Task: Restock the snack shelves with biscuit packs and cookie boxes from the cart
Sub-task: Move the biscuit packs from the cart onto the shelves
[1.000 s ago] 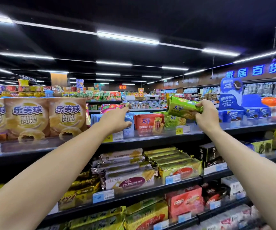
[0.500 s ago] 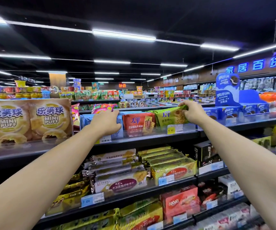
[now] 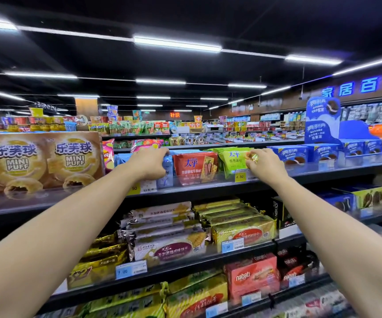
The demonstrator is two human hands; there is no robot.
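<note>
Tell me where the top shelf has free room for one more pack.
Bare shelf strips lie before the Mini Puff boxes and before the blue cookie boxes. Between them it is crowded: blue pack, red pack, green pack stand side by side.

Between the left grip [image 3: 150, 162], curled on a light-blue pack [image 3: 167, 172], and the right grip [image 3: 264, 165], pinching a green pack [image 3: 232, 160], a red pack [image 3: 193, 167] fills the row. Blue cookie boxes [image 3: 291, 156] crowd just right of the right grip. A clear shelf lip [image 3: 208, 182] bars the way below both, and open air lies above.
</note>
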